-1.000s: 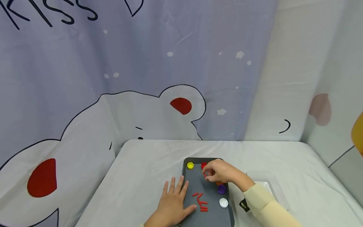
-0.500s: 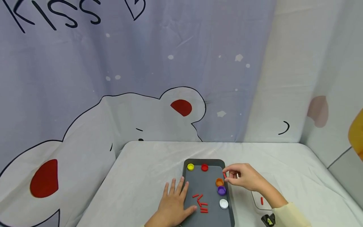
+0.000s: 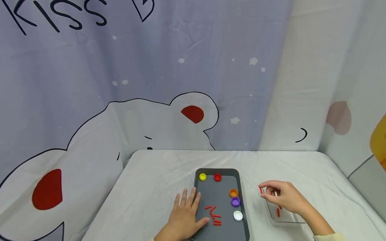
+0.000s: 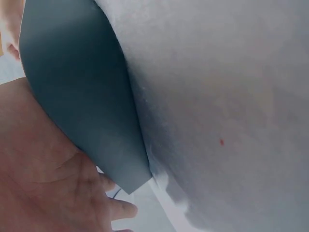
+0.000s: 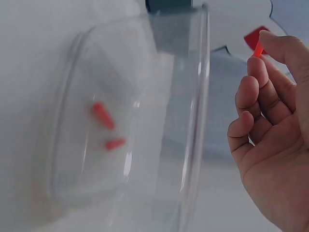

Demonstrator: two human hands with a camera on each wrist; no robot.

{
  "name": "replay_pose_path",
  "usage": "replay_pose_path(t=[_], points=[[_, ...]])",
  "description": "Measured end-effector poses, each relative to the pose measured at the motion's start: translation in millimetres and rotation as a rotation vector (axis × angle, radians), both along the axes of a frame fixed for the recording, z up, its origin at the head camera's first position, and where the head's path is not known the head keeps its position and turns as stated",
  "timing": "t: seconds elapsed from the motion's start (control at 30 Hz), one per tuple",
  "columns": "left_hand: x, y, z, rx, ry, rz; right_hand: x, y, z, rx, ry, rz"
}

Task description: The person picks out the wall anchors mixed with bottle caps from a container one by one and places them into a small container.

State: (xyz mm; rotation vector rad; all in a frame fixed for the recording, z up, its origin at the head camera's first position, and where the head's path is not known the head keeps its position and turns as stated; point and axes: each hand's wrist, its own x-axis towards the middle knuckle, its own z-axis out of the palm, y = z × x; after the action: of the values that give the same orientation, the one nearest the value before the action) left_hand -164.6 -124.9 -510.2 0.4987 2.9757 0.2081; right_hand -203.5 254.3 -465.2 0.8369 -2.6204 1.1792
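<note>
My right hand (image 3: 284, 195) is over the left side of a clear plastic container (image 3: 284, 222), pinching a short red stick (image 5: 258, 50) between thumb and index finger. Two more red sticks lie inside that container, one of them a red stick (image 5: 103, 116) near its middle. My left hand (image 3: 182, 219) rests with fingers spread at the left edge of the grey tray (image 3: 223, 231). Several red sticks (image 3: 216, 224) lie on the tray beside the left thumb. In the left wrist view, the palm and the tray's dark side fill the left half.
Small round caps stand on the tray: a yellow cap (image 3: 202, 177) and a red cap (image 3: 217, 177) at the far end, then an orange cap (image 3: 233, 193), a purple cap (image 3: 236, 202) and a white cap (image 3: 238, 216) along the right. White cloth (image 3: 144, 194) covers the table.
From above the tray near the red cap, my right hand has moved right across the tray edge to the clear container, carrying the red stick. My left hand has stayed in place.
</note>
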Motion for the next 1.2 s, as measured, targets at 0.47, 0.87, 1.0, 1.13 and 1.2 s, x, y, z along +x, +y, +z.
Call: replay_pose_path(t=[0.47,0.87,1.0,1.13,1.2], points=[[0.2,0,0.0,0.016,-0.001,0.001,15.3,43,-12.8,-0.006,0.068,-0.168],[0.5,-1,0.4,0.026,-0.001,0.0,20.4,70,-18.9,0.023,0.023,-0.263],[0.5,-1,0.2,0.036,-0.011,-0.002,19.0,74,-20.6,0.017,0.025,-0.272],[-1.2,-3,-2.1,0.043,-0.005,-0.008,17.4,76,-20.4,0.008,0.022,-0.279],[-1.6,-3,-2.3,0.034,-0.002,-0.01,16.7,76,-20.7,0.008,0.018,-0.28]])
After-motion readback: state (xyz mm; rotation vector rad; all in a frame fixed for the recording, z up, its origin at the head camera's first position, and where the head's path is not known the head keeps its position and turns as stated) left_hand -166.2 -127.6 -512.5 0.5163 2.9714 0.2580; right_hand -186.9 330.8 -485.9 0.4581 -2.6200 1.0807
